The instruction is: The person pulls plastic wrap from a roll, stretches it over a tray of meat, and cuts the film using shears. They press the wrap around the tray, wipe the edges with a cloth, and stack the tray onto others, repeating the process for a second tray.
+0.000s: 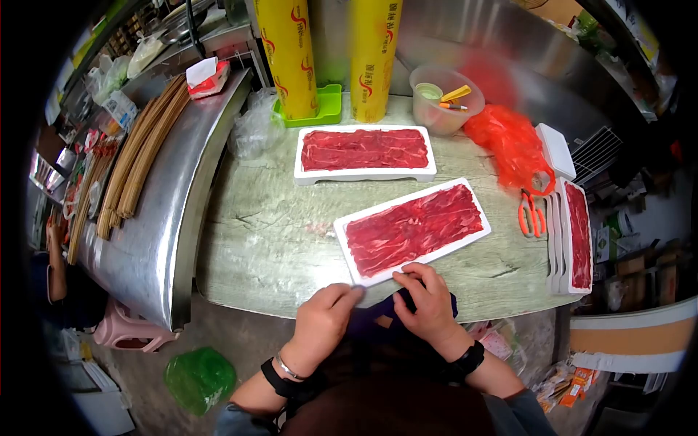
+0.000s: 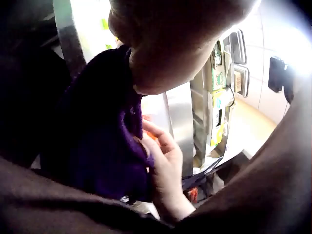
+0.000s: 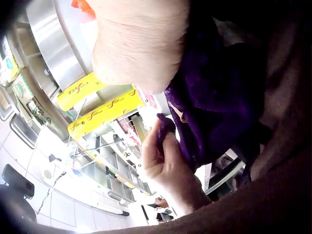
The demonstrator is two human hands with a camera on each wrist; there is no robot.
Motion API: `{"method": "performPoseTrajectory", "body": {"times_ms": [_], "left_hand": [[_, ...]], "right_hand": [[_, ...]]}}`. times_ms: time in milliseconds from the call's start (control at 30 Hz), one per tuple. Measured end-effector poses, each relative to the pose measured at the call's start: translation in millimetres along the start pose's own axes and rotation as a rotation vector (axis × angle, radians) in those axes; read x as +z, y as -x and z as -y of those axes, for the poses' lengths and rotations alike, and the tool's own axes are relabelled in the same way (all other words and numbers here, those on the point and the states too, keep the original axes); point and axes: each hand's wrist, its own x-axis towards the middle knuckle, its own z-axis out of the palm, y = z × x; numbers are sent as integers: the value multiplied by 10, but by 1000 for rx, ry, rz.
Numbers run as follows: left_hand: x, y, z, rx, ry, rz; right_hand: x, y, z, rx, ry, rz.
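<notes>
A dark purple cloth [image 1: 372, 328] hangs between my two hands in front of the table's near edge. My left hand [image 1: 321, 325] pinches one edge of it between thumb and fingers, clearest in the right wrist view, where the cloth [image 3: 219, 107] bunches up. My right hand [image 1: 430, 309] holds another part, fingers bent around its edge, as the left wrist view shows. Just beyond the fingers, a white tray of sliced red meat [image 1: 414, 231] lies slanted on the table. Behind it sits a second meat tray [image 1: 365, 151].
Two yellow film rolls [image 1: 287, 65] stand at the back, near a plastic tub [image 1: 472, 105]. To the right are a red bag [image 1: 509, 145], orange-handled pliers [image 1: 533, 216] and stacked trays [image 1: 556, 247]. A steel counter [image 1: 156, 196] with skewers [image 1: 145, 145] adjoins the left.
</notes>
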Motion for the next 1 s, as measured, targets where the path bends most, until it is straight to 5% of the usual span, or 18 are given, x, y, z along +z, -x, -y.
{"method": "performPoseTrajectory", "body": {"times_ms": [100, 300, 367, 433, 500, 533, 600, 633, 700, 800, 867, 1000], "left_hand": [[-154, -19, -93, -39, 239, 6], [-540, -382, -566, 24, 501, -4], [-579, -485, -789, 146, 599, 122], [-625, -530, -862, 206, 745, 319], [-703, -616, -798, 331, 631, 284], [-692, -617, -682, 286, 555, 220], [-554, -638, -272, 110, 369, 173], [-403, -644, -76, 62, 212, 95], [-248, -680, 108, -7, 12, 136], [-37, -721, 250, -39, -137, 226], [41, -737, 305, -27, -120, 219], [127, -793, 447, 50, -82, 192]], "right_hand": [[-85, 3, -23, 7, -62, 75], [-153, 162, 18, -280, -102, 318], [-30, 320, -28, -225, -167, 265], [-349, 285, 108, 207, -569, 296], [-787, 310, 151, 491, -888, -1], [-981, 343, 19, 422, -883, -188], [-1449, 298, -123, 451, -1387, -562], [-1655, 194, -56, 567, -1281, -896], [-2105, 100, -335, 279, -668, -738], [-2348, -40, -612, 480, 154, -619], [-2208, -134, -354, 425, 723, -345], [-1568, 152, -194, 265, 492, -303]]}}
